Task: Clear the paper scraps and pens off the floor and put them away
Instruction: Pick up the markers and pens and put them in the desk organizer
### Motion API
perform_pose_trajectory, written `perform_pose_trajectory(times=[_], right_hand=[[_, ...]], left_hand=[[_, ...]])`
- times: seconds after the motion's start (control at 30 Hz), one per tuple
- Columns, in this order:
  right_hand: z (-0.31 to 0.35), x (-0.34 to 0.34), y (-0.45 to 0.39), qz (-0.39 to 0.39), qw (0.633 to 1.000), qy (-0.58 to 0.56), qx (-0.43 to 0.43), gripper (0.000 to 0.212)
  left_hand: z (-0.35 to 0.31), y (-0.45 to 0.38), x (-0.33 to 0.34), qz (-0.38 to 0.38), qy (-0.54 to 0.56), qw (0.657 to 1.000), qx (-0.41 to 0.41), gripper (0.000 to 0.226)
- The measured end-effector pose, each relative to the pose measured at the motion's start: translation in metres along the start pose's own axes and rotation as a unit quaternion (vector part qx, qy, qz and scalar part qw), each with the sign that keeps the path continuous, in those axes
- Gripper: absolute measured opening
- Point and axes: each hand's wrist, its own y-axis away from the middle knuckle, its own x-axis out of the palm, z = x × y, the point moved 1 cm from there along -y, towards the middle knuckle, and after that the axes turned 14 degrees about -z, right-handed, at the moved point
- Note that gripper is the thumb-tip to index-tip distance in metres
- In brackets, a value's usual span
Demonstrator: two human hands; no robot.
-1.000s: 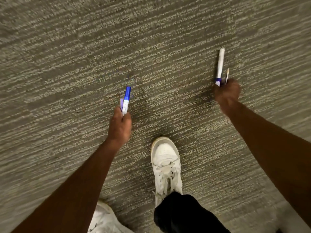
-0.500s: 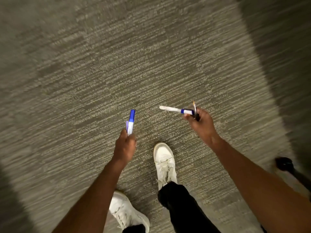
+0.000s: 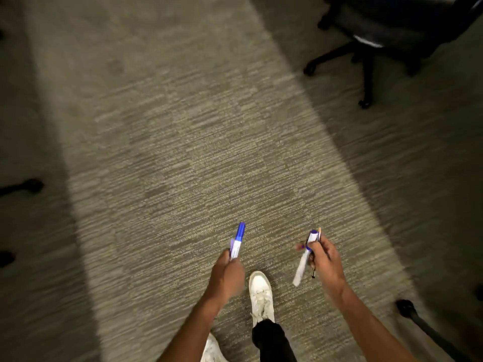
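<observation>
Pens are all off the carpeted floor (image 3: 183, 152), held above it. One white marker with a blue cap (image 3: 238, 240) stands upright in the left hand (image 3: 227, 275), fingers curled round its lower barrel. The right hand (image 3: 325, 259) grips a second white, blue-banded marker (image 3: 303, 262), body slanting down-left, plus a thin, blurred pen (image 3: 318, 232).

One head-worn camera is looking steeply down and forward at the carpeted floor (image 3: 183, 158) from standing height, slightly blurred
</observation>
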Motion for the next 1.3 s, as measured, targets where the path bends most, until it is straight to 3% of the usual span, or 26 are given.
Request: perform_pose_trajectory(times=[0.17, 0.4, 0.6, 0.87, 0.97, 1.17, 1.23, 1.3], right_hand=[[0.075, 0.015, 0.054, 0.004, 0.998, 0.005, 0.066, 0.023], [0.131, 0.067, 0.134, 0.135, 0.974, -0.046, 0.176, 0.010], [0.155, 0.130, 0.237, 0.287, 0.947, 0.055, 0.136, 0.011], [0.141, 0.223, 0.385, 0.430, 0.884, 0.170, 0.071, 0.014], [0.125, 0.263, 0.443, 0.478, 0.851, 0.216, 0.042, 0.022], [0.083, 0.335, 0.542, 0.521, 0.806, 0.281, -0.019, 0.018], [0.063, 0.349, 0.570, 0.547, 0.785, 0.290, -0.012, 0.018], [0.054, 0.360, 0.582, 0.544, 0.782, 0.301, -0.037, 0.019]], left_hand=[[-0.056, 0.061, -0.037, 0.029, 0.092, 0.994, -0.044, 0.022], [-0.079, 0.136, -0.112, -0.018, 0.176, 0.983, -0.053, 0.021], [-0.047, 0.183, -0.184, -0.134, 0.248, 0.955, -0.088, 0.021], [0.041, 0.229, -0.293, -0.260, 0.402, 0.870, -0.116, 0.008], [0.082, 0.241, -0.338, -0.284, 0.457, 0.836, -0.108, 0.032], [0.161, 0.263, -0.418, -0.337, 0.480, 0.807, -0.072, 0.052], [0.186, 0.271, -0.433, -0.358, 0.490, 0.791, -0.076, 0.048], [0.191, 0.277, -0.446, -0.366, 0.459, 0.805, -0.082, 0.037]])
